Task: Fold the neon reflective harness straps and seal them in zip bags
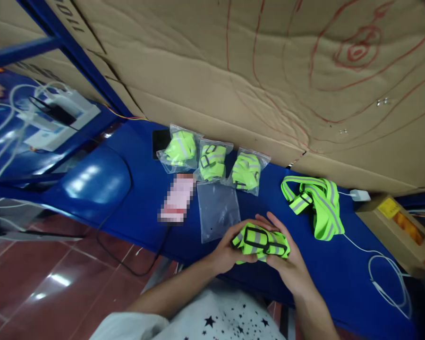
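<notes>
Between my two hands is a folded neon-yellow reflective strap with grey stripes and black buckles, held above the front edge of the blue table. My left hand wraps its left side, and my right hand closes round its right side. Just beyond my left hand lies a flat clear plastic bag. A loose strap of the same kind is heaped to the right. Behind, a row of clear bags holds more folded straps: a left one, a middle one and a right one.
A blue table stands against a cardboard wall with red drawn lines. A pixelated pink item and a dark flat object lie left. On the right are a cardboard box and a white cable. Power strips sit far left.
</notes>
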The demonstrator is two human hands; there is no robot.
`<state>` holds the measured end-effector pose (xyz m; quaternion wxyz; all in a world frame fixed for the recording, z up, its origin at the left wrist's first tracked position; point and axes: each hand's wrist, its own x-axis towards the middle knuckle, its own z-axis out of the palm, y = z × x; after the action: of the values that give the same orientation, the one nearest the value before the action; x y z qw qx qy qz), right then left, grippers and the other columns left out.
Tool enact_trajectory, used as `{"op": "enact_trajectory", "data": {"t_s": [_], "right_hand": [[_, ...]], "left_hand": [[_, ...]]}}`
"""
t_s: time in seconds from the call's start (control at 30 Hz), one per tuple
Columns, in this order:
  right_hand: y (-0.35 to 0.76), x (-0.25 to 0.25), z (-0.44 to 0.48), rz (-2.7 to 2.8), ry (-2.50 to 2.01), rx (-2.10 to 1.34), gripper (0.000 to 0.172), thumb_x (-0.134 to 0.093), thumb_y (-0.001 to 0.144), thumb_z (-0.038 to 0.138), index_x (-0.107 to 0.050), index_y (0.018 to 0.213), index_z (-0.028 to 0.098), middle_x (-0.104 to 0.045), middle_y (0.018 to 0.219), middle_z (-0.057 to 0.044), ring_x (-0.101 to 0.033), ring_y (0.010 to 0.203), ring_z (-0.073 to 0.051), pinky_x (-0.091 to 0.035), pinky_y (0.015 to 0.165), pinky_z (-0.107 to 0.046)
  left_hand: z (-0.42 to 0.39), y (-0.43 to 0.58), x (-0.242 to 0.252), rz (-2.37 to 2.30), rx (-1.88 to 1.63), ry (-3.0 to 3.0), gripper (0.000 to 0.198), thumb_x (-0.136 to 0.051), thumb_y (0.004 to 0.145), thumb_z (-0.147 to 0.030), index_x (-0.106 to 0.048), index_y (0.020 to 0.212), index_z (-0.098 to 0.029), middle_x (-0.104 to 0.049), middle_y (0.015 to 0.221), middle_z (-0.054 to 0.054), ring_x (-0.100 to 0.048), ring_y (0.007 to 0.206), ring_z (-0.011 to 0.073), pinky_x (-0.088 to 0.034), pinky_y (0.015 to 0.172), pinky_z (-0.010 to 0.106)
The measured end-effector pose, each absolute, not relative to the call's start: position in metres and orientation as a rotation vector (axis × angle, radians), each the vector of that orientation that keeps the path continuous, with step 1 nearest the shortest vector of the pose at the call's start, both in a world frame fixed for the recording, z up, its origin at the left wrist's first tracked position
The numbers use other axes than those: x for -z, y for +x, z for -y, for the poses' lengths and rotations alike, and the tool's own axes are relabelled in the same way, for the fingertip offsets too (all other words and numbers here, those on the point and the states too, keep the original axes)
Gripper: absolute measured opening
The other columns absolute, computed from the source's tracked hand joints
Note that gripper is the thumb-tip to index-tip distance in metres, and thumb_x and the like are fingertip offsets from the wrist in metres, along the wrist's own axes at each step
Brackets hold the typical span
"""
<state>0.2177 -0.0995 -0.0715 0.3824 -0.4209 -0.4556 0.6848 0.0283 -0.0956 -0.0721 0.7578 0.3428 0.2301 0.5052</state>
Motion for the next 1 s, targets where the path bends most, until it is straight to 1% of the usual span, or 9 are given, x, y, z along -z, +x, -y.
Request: {"op": "enact_trajectory", "data": {"t_s": [0.13,0.27,0.4,0.47,0.6,0.73,0.83,0.9,1.0], "right_hand": [[0.193,0.075,0.116,0.982,-1.079,-1.689,0.084,-0.088,0.076,0.044,-0.050,0.151,0.039,-0.044,0.164,-0.004,-0.049,0.147,-0.030,-0.044,0.119,-0.045],[0.176,0.079,0.129,0.794,-1.080,-1.742,0.069,-0.089,0.075,0.042,-0.063,0.138,0.031,-0.070,0.136,-0.008,-0.070,0.121,-0.028,-0.057,0.104,-0.043],[0.171,0.086,0.138,0.736,-1.188,-1.589,0.061,-0.094,0.067,0.036,-0.070,0.123,0.026,-0.078,0.117,-0.007,-0.076,0.103,-0.024,-0.062,0.089,-0.034],[0.171,0.090,0.142,0.729,-1.219,-1.531,0.061,-0.096,0.062,0.034,-0.072,0.118,0.024,-0.079,0.113,-0.007,-0.077,0.097,-0.024,-0.063,0.084,-0.034],[0.178,0.099,0.145,0.695,-1.227,-1.455,0.063,-0.097,0.055,0.038,-0.072,0.111,0.023,-0.081,0.102,-0.007,-0.078,0.086,-0.027,-0.065,0.077,-0.040],[0.198,0.101,0.135,0.567,-1.314,-1.177,0.063,-0.091,0.065,0.038,-0.068,0.122,0.025,-0.080,0.105,-0.006,-0.077,0.092,-0.025,-0.063,0.083,-0.040],[0.217,0.102,0.128,0.536,-1.395,-0.990,0.064,-0.087,0.071,0.038,-0.064,0.130,0.024,-0.077,0.115,-0.007,-0.075,0.102,-0.024,-0.060,0.092,-0.041],[0.226,0.105,0.129,0.534,-1.449,-0.910,0.067,-0.089,0.070,0.038,-0.064,0.130,0.022,-0.076,0.116,-0.006,-0.074,0.100,-0.023,-0.059,0.091,-0.039],[0.231,0.115,0.139,0.530,-1.512,-0.839,0.069,-0.091,0.066,0.037,-0.065,0.128,0.020,-0.076,0.114,-0.006,-0.073,0.095,-0.021,-0.059,0.087,-0.036]], "left_hand": [[0.108,0.037,0.074,-0.436,-1.394,0.605,0.052,-0.086,0.068,-0.019,-0.062,0.114,-0.026,-0.074,0.128,0.008,-0.064,0.129,0.0331,-0.050,0.108,0.052],[0.111,0.028,0.076,-0.577,-1.523,0.838,0.046,-0.082,0.073,-0.026,-0.065,0.115,-0.022,-0.066,0.142,0.013,-0.054,0.140,0.0361,-0.039,0.118,0.056],[0.109,0.014,0.084,-0.716,-1.465,1.250,0.049,-0.075,0.076,-0.022,-0.062,0.123,-0.023,-0.050,0.158,0.014,-0.033,0.154,0.0384,-0.020,0.126,0.063],[0.108,0.008,0.087,-0.666,-1.365,1.343,0.050,-0.074,0.078,-0.022,-0.060,0.126,-0.023,-0.049,0.157,0.015,-0.031,0.155,0.0383,-0.021,0.125,0.063],[0.108,-0.007,0.084,-0.491,-1.097,1.375,0.060,-0.069,0.090,-0.036,-0.046,0.145,-0.025,-0.046,0.158,0.018,-0.044,0.148,0.0335,-0.039,0.120,0.052],[0.107,-0.023,0.082,-0.927,-1.014,1.749,0.071,-0.050,0.101,-0.054,-0.027,0.161,-0.024,-0.033,0.167,0.018,-0.029,0.156,0.0355,-0.021,0.127,0.062],[0.113,-0.026,0.088,-1.367,-0.762,2.045,0.053,-0.051,0.102,-0.051,-0.051,0.147,-0.022,-0.048,0.158,0.017,-0.032,0.154,0.0407,-0.009,0.123,0.076],[0.123,-0.024,0.092,-1.403,-0.655,2.157,0.035,-0.051,0.104,-0.045,-0.067,0.120,-0.019,-0.068,0.134,0.014,-0.051,0.142,0.0365,-0.016,0.124,0.074],[0.138,-0.018,0.096,-1.388,-0.695,2.220,0.029,-0.048,0.105,-0.035,-0.065,0.089,-0.018,-0.073,0.096,0.007,-0.069,0.113,0.0256,-0.030,0.124,0.063]]}}
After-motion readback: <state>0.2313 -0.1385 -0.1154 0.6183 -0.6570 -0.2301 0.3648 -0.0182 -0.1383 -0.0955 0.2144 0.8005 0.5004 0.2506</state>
